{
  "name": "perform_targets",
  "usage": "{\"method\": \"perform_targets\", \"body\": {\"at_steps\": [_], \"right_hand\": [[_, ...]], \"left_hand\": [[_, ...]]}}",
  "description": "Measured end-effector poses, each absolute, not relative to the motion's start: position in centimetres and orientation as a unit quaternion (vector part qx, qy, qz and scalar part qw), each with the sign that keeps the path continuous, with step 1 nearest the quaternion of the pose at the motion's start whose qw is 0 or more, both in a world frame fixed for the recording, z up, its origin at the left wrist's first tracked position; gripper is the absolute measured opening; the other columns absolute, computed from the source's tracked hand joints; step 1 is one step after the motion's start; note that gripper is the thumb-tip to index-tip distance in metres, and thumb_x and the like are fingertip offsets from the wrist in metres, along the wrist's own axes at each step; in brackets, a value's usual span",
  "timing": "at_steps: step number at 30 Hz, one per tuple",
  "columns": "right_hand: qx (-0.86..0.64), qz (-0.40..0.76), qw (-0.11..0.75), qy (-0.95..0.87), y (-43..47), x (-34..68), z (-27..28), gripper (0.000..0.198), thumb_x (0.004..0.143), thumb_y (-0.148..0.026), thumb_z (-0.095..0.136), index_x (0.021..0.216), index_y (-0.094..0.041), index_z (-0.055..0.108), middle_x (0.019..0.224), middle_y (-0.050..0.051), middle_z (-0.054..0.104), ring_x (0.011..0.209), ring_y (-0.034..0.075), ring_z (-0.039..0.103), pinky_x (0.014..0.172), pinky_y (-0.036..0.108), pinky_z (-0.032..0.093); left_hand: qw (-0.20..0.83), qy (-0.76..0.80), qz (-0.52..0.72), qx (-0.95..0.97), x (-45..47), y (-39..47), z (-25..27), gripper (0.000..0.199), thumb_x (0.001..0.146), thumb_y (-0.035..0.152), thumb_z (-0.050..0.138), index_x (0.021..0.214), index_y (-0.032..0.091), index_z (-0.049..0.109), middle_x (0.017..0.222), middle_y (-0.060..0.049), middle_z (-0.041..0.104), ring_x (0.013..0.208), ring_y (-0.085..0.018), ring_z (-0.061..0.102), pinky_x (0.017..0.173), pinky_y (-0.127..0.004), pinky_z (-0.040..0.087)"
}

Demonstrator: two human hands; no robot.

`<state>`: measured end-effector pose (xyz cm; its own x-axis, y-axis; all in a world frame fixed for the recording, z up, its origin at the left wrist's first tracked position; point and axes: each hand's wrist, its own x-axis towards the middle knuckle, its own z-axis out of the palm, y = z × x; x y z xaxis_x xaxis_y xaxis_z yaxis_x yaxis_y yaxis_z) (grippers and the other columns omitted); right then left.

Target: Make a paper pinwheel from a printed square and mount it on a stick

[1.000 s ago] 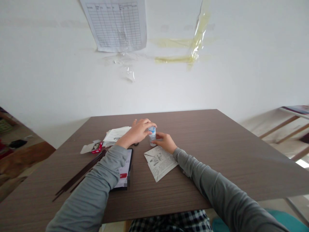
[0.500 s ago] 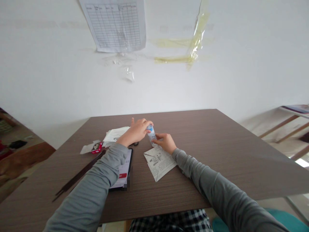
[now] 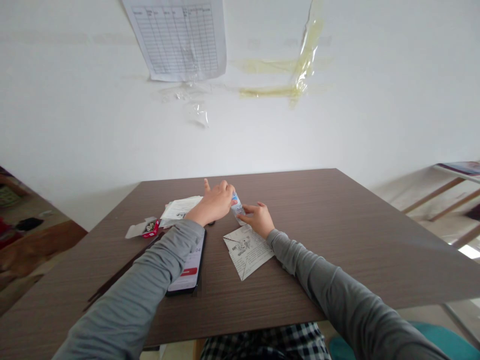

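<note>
A small clear bottle (image 3: 237, 206) with a blue-and-white label leans over the far edge of a folded printed paper (image 3: 250, 250). My left hand (image 3: 214, 202) is closed around its upper part, the little finger sticking up. The thumb and fingers of my right hand (image 3: 259, 220) pinch the bottle's lower end, and this hand rests over the paper's right far corner. What the bottle's tip touches cannot be made out. The folded paper lies flat, with crease lines and a small drawing on it.
Left of the hands lie a phone (image 3: 187, 272) with a lit screen, a stack of printed papers (image 3: 176, 209), a small red box (image 3: 151, 228) of metal bits and thin dark sticks (image 3: 123, 272). A dark handle (image 3: 212, 223) pokes out behind my left wrist. The wall borders the table's (image 3: 300, 200) far edge.
My left hand has shifted slightly right, and the bottle's upper part has moved right with it and tilts a little differently. My right hand and the folded paper stay nearly in place.
</note>
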<state>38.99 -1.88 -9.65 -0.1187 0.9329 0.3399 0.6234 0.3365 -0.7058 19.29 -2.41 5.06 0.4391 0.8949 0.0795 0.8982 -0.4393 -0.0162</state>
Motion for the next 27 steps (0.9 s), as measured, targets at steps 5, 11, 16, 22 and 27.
{"method": "perform_targets", "body": {"at_steps": [5, 11, 16, 22, 27], "right_hand": [[-0.547, 0.181, 0.384, -0.722, -1.7, 39.6, -9.9, 0.027, 0.108, -0.027, 0.103, 0.133, -0.036, 0.102, 0.124, 0.003, 0.104, 0.116, 0.033, 0.099, 0.155, 0.070, 0.042], [-0.542, 0.158, 0.374, -0.736, -1.6, 40.1, -9.9, 0.021, 0.111, -0.033, 0.096, 0.131, -0.038, 0.101, 0.119, 0.001, 0.103, 0.110, 0.031, 0.097, 0.156, 0.073, 0.036], [-0.543, 0.143, 0.368, -0.741, -1.7, 40.0, -9.9, 0.024, 0.112, -0.033, 0.096, 0.135, -0.037, 0.099, 0.119, 0.001, 0.103, 0.111, 0.030, 0.097, 0.156, 0.072, 0.036], [-0.550, 0.097, 0.356, -0.749, -1.8, 39.9, -10.0, 0.025, 0.115, -0.036, 0.095, 0.140, -0.034, 0.098, 0.117, 0.003, 0.103, 0.112, 0.030, 0.097, 0.156, 0.068, 0.037], [-0.555, 0.069, 0.354, -0.750, -1.9, 40.0, -10.2, 0.027, 0.113, -0.037, 0.098, 0.140, -0.031, 0.097, 0.117, 0.005, 0.103, 0.113, 0.032, 0.097, 0.157, 0.064, 0.036]], "left_hand": [[0.043, -0.531, -0.028, -0.846, 19.5, -2.1, 4.8, 0.032, 0.127, 0.028, 0.063, 0.154, 0.017, 0.076, 0.170, -0.027, 0.073, 0.164, -0.047, 0.073, 0.153, -0.101, 0.025], [0.048, -0.524, -0.028, -0.850, 19.2, -1.5, 4.8, 0.028, 0.130, 0.038, 0.065, 0.149, 0.022, 0.078, 0.170, -0.023, 0.073, 0.160, -0.045, 0.077, 0.150, -0.103, 0.029], [0.062, -0.525, -0.054, -0.847, 19.4, -1.4, 4.8, 0.032, 0.131, 0.044, 0.064, 0.144, 0.021, 0.081, 0.166, -0.022, 0.075, 0.154, -0.043, 0.079, 0.150, -0.105, 0.026], [0.092, -0.545, -0.090, -0.828, 20.2, -1.6, 4.6, 0.042, 0.129, 0.049, 0.063, 0.137, 0.019, 0.092, 0.164, -0.024, 0.075, 0.148, -0.044, 0.080, 0.154, -0.102, 0.021], [0.087, -0.606, -0.102, -0.784, 21.6, -2.2, 4.7, 0.053, 0.127, 0.054, 0.061, 0.132, 0.019, 0.101, 0.163, -0.025, 0.080, 0.150, -0.048, 0.079, 0.157, -0.096, 0.018]]}}
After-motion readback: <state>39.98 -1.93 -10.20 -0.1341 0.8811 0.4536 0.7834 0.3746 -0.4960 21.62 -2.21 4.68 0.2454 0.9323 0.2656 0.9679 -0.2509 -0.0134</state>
